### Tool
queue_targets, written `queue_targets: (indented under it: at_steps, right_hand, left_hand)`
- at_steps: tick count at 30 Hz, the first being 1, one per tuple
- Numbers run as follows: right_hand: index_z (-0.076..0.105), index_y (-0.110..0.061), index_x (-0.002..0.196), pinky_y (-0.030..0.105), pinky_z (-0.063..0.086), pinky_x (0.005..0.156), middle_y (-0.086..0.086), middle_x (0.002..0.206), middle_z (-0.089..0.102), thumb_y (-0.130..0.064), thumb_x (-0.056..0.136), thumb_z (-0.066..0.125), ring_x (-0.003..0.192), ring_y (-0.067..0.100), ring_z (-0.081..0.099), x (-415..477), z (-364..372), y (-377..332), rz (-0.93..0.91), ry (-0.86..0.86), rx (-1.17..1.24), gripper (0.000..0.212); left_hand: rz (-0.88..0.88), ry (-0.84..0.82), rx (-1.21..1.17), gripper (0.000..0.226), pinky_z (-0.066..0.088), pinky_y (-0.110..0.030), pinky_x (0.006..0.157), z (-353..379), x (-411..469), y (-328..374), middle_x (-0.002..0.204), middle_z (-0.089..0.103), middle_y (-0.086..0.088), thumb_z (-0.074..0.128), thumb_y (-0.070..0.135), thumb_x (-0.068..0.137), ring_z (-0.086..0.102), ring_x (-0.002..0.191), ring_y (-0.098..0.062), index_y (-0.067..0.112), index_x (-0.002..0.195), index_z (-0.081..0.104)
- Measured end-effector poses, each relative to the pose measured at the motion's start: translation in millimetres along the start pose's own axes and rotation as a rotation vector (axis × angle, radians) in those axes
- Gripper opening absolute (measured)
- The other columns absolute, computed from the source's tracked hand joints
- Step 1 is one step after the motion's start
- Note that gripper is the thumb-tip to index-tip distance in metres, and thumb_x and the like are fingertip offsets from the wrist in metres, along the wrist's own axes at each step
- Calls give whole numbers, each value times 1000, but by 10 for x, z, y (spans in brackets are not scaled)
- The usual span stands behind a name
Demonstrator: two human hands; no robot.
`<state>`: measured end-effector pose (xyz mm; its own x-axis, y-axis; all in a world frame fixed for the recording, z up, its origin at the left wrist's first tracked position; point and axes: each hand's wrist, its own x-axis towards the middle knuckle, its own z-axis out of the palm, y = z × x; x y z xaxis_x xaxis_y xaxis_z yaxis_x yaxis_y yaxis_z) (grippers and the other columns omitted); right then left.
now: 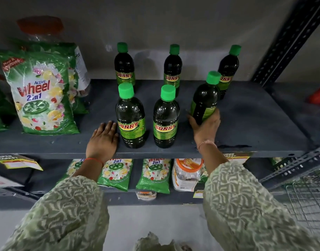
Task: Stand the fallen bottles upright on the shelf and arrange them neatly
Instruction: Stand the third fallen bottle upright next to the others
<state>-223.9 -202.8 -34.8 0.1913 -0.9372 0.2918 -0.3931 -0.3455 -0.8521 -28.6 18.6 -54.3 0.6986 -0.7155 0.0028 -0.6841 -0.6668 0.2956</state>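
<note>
A dark grey shelf [246, 113] runs across a slotted metal rack [289, 37], with a plain grey wall behind it. Six dark bottles with green caps stand on it in two rows of three. The back row stands near the rear edge: one at the left [124, 67], one in the middle [172, 68], one at the right [228, 67]. Toward the front edge stand the front-left bottle [131, 118] and the front-middle bottle [165, 120]. The right hand [206, 126] has its fingers [191, 122] wrapped around the lower part of the front-right bottle [204, 100], which tilts slightly, its label turned away. The left hand [104, 140] lies flat and released on the shelf near the front edge, just beside the front-left bottle. At the shelf's left end stand green detergent packs [41, 95]. Below, a lower shelf holds more of those packs [153, 175] and a jar [187, 173]. A wire basket [308, 198] sits at the lower right.
</note>
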Motion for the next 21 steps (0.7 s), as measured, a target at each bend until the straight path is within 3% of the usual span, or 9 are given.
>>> queue_targets:
  at_steps: [5, 8, 11, 15, 18, 21]
  right_hand:
    - [36, 6, 127, 48, 34, 100, 28, 121, 42, -35, 56, 84, 112, 42, 39, -26, 0, -13, 12, 44, -79, 95]
    - [39, -1, 127, 42, 39, 93, 24, 117, 49, -25, 55, 82, 109, 40, 45, -40, -46, -10, 31, 19, -19, 87]
    - [34, -10, 133, 46, 45, 97, 17, 125, 54, -26, 56, 70, 114, 34, 52, -67, -84, -15, 66, -53, 107, 87]
    - [18, -7, 142, 51, 24, 111, 20, 144, 32, -39, 60, 81, 134, 34, 28, -55, -51, -46, 64, -29, 11, 109]
    - [33, -7, 131, 48, 40, 100, 18, 124, 49, -22, 59, 82, 115, 35, 47, -37, -41, -21, 37, -58, 45, 89]
    - [35, -8, 124, 33, 47, 84, 11, 108, 58, -5, 66, 73, 96, 27, 58, -23, -146, -8, 149, -142, 204, 70]
  left_hand:
    - [2, -2, 7, 50, 11, -39, 120, 4, 2, -1, 157, 15, -5, 27, 26, 97, 10, 146, -23, 15, 145, 18]
    - [8, 1, 6, 49, 12, -40, 120, -6, 3, -2, 157, 18, -5, 27, 25, 97, 12, 146, -24, 15, 144, 20]
    - [7, -1, 9, 49, 12, -40, 119, -15, -1, 9, 157, 19, -4, 27, 26, 97, 12, 145, -25, 15, 144, 20]
    - [2, -15, 12, 50, 12, -40, 120, -17, 5, 8, 157, 17, -4, 26, 26, 97, 11, 146, -25, 15, 145, 18]
    - [1, -21, 17, 50, 11, -40, 120, -18, 5, 7, 157, 17, -4, 26, 26, 97, 11, 146, -25, 15, 145, 17]
    - [-6, -23, 12, 50, 10, -40, 120, -18, 0, 14, 157, 16, -4, 26, 26, 97, 10, 146, -24, 15, 145, 17]
